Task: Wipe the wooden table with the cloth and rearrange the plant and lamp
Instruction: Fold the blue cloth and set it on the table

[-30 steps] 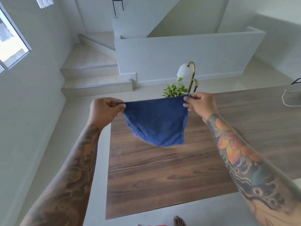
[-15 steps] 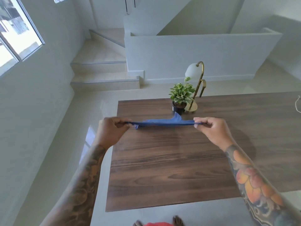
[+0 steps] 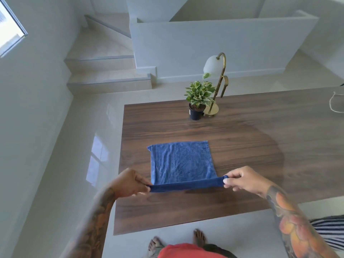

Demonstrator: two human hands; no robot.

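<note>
The wooden table (image 3: 242, 146) spreads out beneath and ahead of both hands, its dark grain bare around them. Beyond the hands, toward the far edge, stands the lamp (image 3: 216, 75), its brass arch top-heavy looking under a glass shade that seems fragile; taking it low by the stem looks safest. Touching or just beside its base sits the plant (image 3: 198, 94) in a small black pot, probably light, best held by the pot, not the leaves. The blue cloth (image 3: 182, 162) lies flat between and ahead of the hands, soft and limp. The left hand (image 3: 128, 183) pinches its near-left corner; the right hand (image 3: 242, 180) pinches its near-right corner, lifting that edge.
</note>
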